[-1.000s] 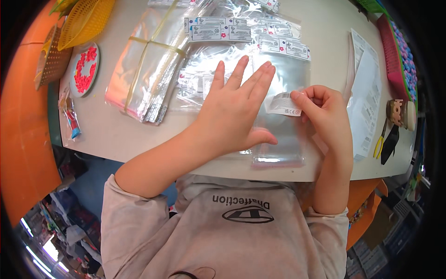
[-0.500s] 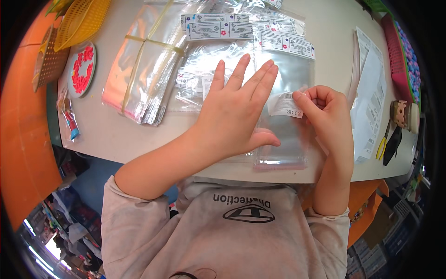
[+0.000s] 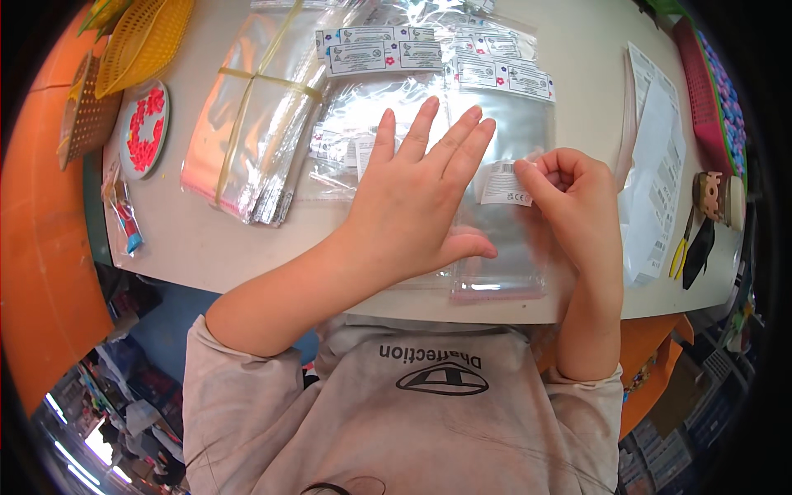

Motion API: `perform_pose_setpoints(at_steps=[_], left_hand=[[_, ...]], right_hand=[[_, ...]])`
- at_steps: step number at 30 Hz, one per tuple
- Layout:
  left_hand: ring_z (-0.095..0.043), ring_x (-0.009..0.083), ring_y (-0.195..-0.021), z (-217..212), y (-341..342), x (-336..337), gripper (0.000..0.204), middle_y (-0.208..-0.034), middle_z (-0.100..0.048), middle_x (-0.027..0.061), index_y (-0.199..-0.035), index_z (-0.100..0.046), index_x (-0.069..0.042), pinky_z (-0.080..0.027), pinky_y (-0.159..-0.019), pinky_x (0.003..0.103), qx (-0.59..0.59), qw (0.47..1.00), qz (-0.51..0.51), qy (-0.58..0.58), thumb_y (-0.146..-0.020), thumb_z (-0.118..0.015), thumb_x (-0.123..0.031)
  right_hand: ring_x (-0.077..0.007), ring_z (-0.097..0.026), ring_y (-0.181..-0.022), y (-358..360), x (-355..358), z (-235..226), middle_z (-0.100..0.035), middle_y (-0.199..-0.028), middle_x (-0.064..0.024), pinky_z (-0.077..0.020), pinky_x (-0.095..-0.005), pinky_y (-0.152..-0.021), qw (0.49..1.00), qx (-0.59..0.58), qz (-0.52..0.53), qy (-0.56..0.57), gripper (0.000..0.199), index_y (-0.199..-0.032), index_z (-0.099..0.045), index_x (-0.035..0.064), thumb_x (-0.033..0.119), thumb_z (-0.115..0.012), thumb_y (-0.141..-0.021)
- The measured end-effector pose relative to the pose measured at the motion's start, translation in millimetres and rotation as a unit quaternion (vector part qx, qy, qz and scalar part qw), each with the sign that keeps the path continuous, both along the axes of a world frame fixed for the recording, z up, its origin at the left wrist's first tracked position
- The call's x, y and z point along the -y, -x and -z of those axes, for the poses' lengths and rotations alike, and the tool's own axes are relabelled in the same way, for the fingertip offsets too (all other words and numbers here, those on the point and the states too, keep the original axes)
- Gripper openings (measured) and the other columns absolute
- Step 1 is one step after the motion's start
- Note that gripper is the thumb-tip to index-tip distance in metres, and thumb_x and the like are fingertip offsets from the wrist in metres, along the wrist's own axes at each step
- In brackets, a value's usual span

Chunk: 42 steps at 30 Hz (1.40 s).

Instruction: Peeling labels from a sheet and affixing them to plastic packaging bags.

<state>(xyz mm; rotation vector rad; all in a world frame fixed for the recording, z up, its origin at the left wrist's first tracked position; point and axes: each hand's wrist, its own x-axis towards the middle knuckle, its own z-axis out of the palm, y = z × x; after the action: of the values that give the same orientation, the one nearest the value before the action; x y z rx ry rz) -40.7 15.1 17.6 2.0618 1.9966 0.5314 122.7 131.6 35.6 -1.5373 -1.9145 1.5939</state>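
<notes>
My left hand lies spread, palm down, over the clear plastic bags in front of me. Between the thumb and bent fingers of my right hand is a small white printed sticker, held by its right edge over a clear plastic bag. Whether the sticker touches the bag I cannot tell. That bag has a white printed strip with small flowers across its far part. Just left of it are more clear bags, one with a similar strip, partly covered by my left hand.
Left of the bags is a bundle of clear bags tied with a yellowish band. Further left are a plate of red pieces, a yellow basket and a small bagged item. Paper sheets, yellow-handled scissors and a pink basket lie right.
My right hand has turned slightly, and the sticker has levelled out from a tilt. My left hand stays spread in nearly the same place.
</notes>
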Motion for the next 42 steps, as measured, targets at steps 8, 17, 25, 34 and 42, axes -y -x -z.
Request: perform_pose_setpoints(at_steps=[8,17,25,34,42], left_hand=[[-0.034,0.0489,-0.135,1.0,0.7,0.9,0.09,-0.15,-0.038,0.0146,-0.141,-0.045,-0.024,-0.026,-0.106,0.066,0.001,1.0,0.017,-0.002,-0.065,-0.074,-0.063],[-0.034,0.0503,-0.134,1.2,2.4,1.7,0.082,-0.152,-0.035,0.0159,-0.134,-0.054,-0.028,-0.028,-0.104,0.067,-0.038,0.999,0.036,0.014,-0.064,-0.071,-0.066],[-0.03,0.0499,-0.137,-4.8,6.9,7.3,0.086,-0.154,-0.033,0.015,-0.138,-0.051,-0.028,-0.025,-0.105,0.068,-0.02,0.999,0.047,0.018,-0.064,-0.068,-0.068],[-0.03,0.048,-0.137,-7.1,6.9,9.4,0.083,-0.154,-0.035,0.0069,-0.14,-0.05,-0.03,-0.024,-0.106,0.069,-0.048,0.996,0.065,0.047,-0.067,-0.069,-0.066],[-0.03,0.048,-0.138,-7.7,4.9,8.8,0.087,-0.154,-0.035,0.0052,-0.142,-0.047,-0.029,-0.024,-0.107,0.069,-0.033,0.996,0.064,0.046,-0.067,-0.071,-0.065]], right_hand=[[-0.004,-0.052,-0.06,-0.5,0.1,0.4,-0.058,-0.068,0.0019,-0.0456,-0.0199,-0.054,1.0,0.009,-0.01,-0.021,0.021,-0.082,-0.063,-0.0025,0.016,-0.072,-0.087],[-0.0048,-0.054,-0.06,-0.3,-2.0,0.6,-0.06,-0.069,0.0007,-0.0437,-0.0195,-0.054,1.0,0.014,-0.007,-0.017,0.022,-0.082,-0.063,-0.0018,0.017,-0.073,-0.086],[-0.0045,-0.054,-0.06,-1.3,-1.6,1.5,-0.061,-0.069,0.001,-0.0431,-0.0191,-0.054,0.999,0.026,-0.018,-0.035,0.02,-0.081,-0.064,-0.0013,0.015,-0.075,-0.083],[-0.0052,-0.055,-0.06,2.9,4.8,-6.7,-0.062,-0.065,-0.0007,-0.0438,-0.0202,-0.055,0.995,0.072,0.012,-0.071,0.021,-0.078,-0.066,-0.0026,0.015,-0.077,-0.081],[-0.0245,-0.065,-0.092,-9.9,7.8,-4.4,-0.067,-0.107,-0.0132,-0.0513,-0.032,-0.078,0.953,0.125,0.02,-0.277,0.051,-0.128,-0.052,-0.0003,0.008,-0.071,-0.082]])
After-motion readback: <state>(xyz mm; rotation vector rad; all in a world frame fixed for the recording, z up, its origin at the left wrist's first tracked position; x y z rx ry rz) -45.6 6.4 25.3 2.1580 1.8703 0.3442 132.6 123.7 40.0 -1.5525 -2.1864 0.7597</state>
